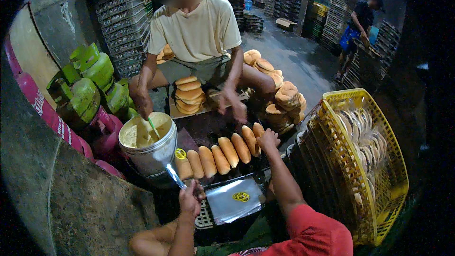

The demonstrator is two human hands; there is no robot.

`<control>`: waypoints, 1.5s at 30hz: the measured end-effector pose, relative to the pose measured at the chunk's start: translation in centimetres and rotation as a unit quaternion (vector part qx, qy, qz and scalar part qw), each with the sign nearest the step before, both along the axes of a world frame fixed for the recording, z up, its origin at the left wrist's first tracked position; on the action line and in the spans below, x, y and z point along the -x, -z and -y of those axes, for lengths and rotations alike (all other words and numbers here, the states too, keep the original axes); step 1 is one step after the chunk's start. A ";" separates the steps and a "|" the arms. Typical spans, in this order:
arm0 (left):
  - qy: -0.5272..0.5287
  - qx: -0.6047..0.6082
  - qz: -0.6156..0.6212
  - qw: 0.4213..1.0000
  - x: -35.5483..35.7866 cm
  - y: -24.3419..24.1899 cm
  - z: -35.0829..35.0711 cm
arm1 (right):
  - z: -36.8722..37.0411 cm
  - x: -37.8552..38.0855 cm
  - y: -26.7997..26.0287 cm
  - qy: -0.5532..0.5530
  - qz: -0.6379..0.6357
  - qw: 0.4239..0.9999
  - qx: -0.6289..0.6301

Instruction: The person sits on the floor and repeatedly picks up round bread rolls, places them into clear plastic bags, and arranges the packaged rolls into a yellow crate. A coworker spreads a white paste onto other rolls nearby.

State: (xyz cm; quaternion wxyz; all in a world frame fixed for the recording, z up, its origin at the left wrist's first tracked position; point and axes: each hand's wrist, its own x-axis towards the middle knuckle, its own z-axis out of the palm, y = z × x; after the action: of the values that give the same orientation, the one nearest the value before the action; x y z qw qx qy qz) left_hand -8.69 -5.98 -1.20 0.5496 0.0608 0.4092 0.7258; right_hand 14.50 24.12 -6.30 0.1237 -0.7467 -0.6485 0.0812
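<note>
My left hand (190, 197) holds a narrow, shiny, bluish-white thing (175, 175); whether it is a blade or folded plastic I cannot tell. At the right end of a row of several elongated bread rolls (227, 152), my right hand (268, 140) has its fingers around the lower part of the last roll (258, 130). A yellow ring-shaped band (180, 153) lies on the leftmost roll. Between my arms are clear plastic sheets or bags (231, 208) with yellow bands (241, 197) on top. Across from me a person (192, 32) holds a green-handled tool (153, 126) in a bucket of pale cream (174, 131).
Round buns stand stacked on cardboard (189, 94) and heaped beside the person's knee (288, 94). A yellow plastic crate (389, 142) holding bagged baked goods tops a stack at right. Green gas cylinders (83, 97) stand left. Another person (362, 19) stands by crates farther back.
</note>
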 end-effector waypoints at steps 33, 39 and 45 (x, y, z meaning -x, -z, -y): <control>-0.040 -0.031 0.063 0.997 -6.8 1.6 -10.8 | 17.4 0.1 -5.6 -0.146 -0.667 0.730 -0.010; -0.034 -0.010 -0.023 0.999 -5.4 1.2 -9.7 | 18.8 1.8 -6.3 -0.194 -0.664 0.722 -0.010; 0.034 -0.068 -0.284 0.956 -7.0 1.3 -8.0 | 19.5 3.2 -8.4 -0.184 -0.706 0.680 0.076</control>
State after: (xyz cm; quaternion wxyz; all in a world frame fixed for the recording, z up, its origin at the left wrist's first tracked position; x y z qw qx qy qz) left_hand -1.68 2.03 -2.49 0.4291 0.3156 0.4958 0.6859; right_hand 11.31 4.65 2.12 0.4704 -0.3407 -0.4846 0.6541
